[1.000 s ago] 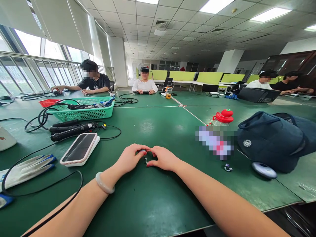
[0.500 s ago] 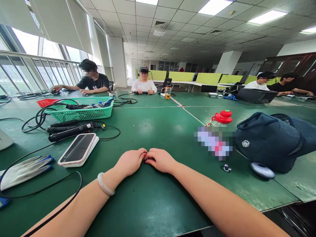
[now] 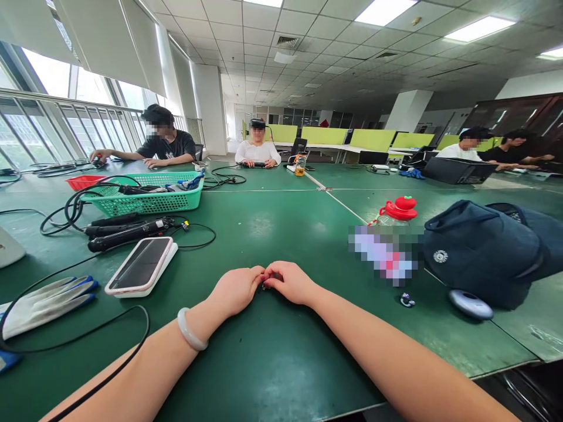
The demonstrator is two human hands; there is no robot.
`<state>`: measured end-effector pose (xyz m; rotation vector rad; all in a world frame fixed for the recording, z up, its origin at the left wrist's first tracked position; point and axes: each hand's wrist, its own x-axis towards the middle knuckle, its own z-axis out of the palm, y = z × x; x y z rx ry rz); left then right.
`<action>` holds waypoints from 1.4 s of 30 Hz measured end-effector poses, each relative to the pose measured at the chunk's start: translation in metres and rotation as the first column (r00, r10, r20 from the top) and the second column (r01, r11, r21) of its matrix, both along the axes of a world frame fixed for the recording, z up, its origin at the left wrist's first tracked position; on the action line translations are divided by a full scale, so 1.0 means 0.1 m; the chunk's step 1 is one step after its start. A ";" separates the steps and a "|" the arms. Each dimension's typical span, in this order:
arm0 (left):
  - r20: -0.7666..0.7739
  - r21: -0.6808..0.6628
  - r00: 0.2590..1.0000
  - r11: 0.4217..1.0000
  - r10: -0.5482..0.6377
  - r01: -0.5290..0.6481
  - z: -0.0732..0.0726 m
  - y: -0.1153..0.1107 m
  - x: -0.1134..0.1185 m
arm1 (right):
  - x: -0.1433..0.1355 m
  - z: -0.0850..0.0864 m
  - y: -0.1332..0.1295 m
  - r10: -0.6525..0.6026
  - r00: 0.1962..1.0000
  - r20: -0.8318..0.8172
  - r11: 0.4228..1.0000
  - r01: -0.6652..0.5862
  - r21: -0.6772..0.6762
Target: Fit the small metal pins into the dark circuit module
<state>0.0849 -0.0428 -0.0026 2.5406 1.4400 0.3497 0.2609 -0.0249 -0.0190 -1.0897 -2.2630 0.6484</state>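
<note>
My left hand (image 3: 237,289) and my right hand (image 3: 291,282) meet over the middle of the green table (image 3: 281,363), fingertips touching. Both are closed in a pinch around something small and dark, mostly hidden by the fingers; its kind cannot be made out. A pale bangle (image 3: 190,330) circles my left wrist. To the right lies a small shiny ear-clip earbud (image 3: 407,300), with a rounded silvery case (image 3: 470,305) beyond it. On the left a phone (image 3: 143,265) rests on a white box.
A dark blue bag (image 3: 488,252) and a red-lidded bottle (image 3: 398,212) stand on the right. At left are a green basket (image 3: 149,202), black cabled tools (image 3: 132,233) and work gloves (image 3: 48,302). A black cable (image 3: 147,325) crosses over my left forearm. Several people sit farther off.
My fingers have shifted slightly, the right fingertips curling closer around the small dark thing, which shows a little more below them. The whole view has drifted slightly.
</note>
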 end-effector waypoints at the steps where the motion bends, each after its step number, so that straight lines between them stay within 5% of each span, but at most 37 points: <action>1: 0.015 -0.006 1.000 1.000 0.001 -0.001 0.00 0.00 0.00 | 0.00 0.00 0.00 -0.009 1.000 -0.013 1.000 0.009 -0.008; 8: 0.166 -0.062 0.986 0.998 0.023 -0.013 0.02 0.00 -0.01 | 0.01 0.03 -0.03 -0.035 0.998 -0.057 0.999 0.036 0.021; 16: 0.157 -0.049 0.985 0.997 0.073 -0.066 0.02 0.03 -0.04 | 0.03 0.02 0.00 -0.095 0.986 -0.134 0.995 0.092 -0.030; 21: 0.229 -0.057 0.969 0.995 0.095 -0.084 0.02 0.04 -0.05 | 0.05 0.04 0.01 -0.079 0.985 -0.152 0.994 0.089 0.060; 32: 0.202 -0.007 0.976 0.997 0.079 -0.079 0.06 0.01 -0.02 | -0.01 0.01 -0.02 -0.196 0.886 -0.420 0.945 0.057 -0.322; 42: 0.236 0.031 0.971 0.999 -0.033 0.027 0.08 -0.05 0.01 | -0.11 0.08 -0.08 -0.295 0.843 -0.450 0.921 0.124 -0.370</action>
